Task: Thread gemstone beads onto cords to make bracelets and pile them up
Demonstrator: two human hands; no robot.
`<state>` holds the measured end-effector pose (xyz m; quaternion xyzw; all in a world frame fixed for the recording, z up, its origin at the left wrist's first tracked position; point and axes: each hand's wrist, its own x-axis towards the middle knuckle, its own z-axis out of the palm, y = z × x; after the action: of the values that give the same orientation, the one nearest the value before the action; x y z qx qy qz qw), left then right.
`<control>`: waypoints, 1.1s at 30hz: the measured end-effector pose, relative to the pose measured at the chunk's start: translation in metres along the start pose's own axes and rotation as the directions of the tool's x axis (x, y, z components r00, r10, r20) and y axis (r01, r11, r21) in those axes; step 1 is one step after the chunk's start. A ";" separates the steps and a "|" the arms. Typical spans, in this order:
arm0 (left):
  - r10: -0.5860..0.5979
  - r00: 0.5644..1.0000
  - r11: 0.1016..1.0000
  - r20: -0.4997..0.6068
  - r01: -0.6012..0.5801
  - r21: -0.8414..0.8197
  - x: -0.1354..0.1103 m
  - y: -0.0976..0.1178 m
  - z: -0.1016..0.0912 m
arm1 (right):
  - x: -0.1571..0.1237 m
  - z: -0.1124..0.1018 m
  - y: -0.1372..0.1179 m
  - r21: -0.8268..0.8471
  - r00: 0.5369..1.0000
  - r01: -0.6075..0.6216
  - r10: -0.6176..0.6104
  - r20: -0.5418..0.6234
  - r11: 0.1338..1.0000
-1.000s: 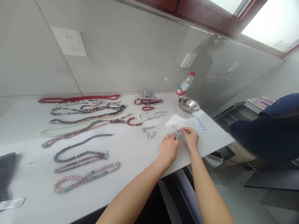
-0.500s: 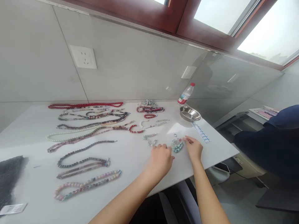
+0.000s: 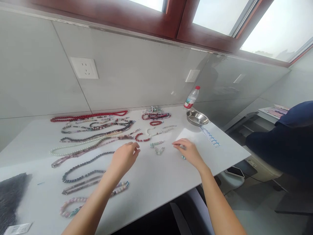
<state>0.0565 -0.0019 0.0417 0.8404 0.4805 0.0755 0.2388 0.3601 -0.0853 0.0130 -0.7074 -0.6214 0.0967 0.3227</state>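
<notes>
Moved since the last view: the left hand [image 3: 124,156], now well away from the teal bead cluster [image 3: 183,157] and hovering half open, nothing visible in it, above the dark grey bead strand [image 3: 84,168], far to the left of the steel bowl [image 3: 197,117]. Right hand [image 3: 187,151] curled down over the cluster, in front of the bowl, hiding most of the beads; a grip on them impossible to confirm (only a sliver of teal showing below the hand). Nearest at the left edge of the view, a pink-and-green bead strand [image 3: 70,206], partly under the left forearm. Left of the bowl, short mint-and-clear bead pieces [image 3: 156,145], a red bead bracelet [image 3: 143,137], and, further left, long strands lying in rough rows, among them a white pearl strand [image 3: 63,152] and a red bead strand [image 3: 89,115]. Still bunched: only the teal beads and a clear-and-red tangle [image 3: 154,112] behind and left of the bowl. Inside the bowl, no beads in sight, just shining steel. Just behind the bowl, a plastic water bottle [image 3: 191,97], red-capped, its fill level unclear. Beyond the bowl to the right, a navy sleeve [image 3: 278,137] of someone nearby.
</notes>
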 end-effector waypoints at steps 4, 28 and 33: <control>0.100 0.995 0.993 0.020 -0.101 0.057 0.007 0.004 0.001 | 0.011 0.015 -0.025 -0.051 0.980 0.060 -0.049 0.191 0.997; 0.527 0.848 0.826 0.044 -0.524 0.206 0.050 0.020 0.056 | 0.022 0.040 -0.024 -0.008 0.976 0.130 -0.127 0.175 0.991; 0.491 0.868 0.847 0.083 -0.497 0.189 0.041 0.007 0.048 | 0.030 0.051 -0.032 0.028 0.968 0.156 -0.159 0.195 0.987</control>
<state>0.1005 0.0140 -0.0014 0.9567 0.2498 0.0716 0.1315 0.3128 -0.0396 -0.0001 -0.6408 -0.7039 0.1438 0.2706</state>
